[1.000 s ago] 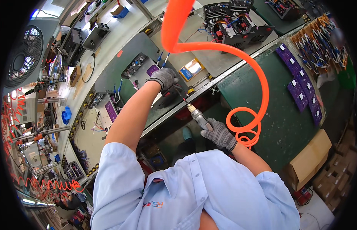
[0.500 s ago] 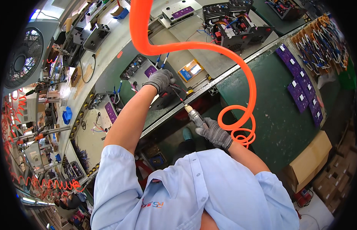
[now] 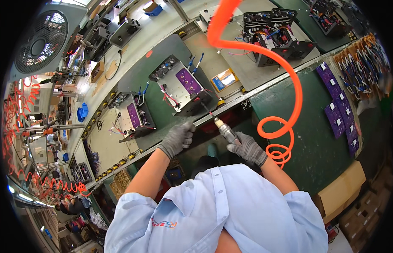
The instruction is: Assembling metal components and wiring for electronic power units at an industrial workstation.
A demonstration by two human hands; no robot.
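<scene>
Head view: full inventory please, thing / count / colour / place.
Metal chassis units with purple circuit boards: two, grey and purple, on the conveyor ahead of the hands.
Black open electronic unit with coloured wires: one, farther along the line, upper right.
Loose purple circuit boards: a row, purple, on the green mat at right.
Coiled air hose: one, orange, hanging from above down to the right hand.
Pneumatic screwdriver: one, silver, tip toward the near chassis.
Small blue-and-yellow box: one, on the belt.
Round fan: one, dark, upper left.
Cardboard box: one, brown, lower right.
Left hand: grey glove, at the conveyor rail, holding nothing visible.
Right hand: grey glove, grip closed on the screwdriver.
</scene>
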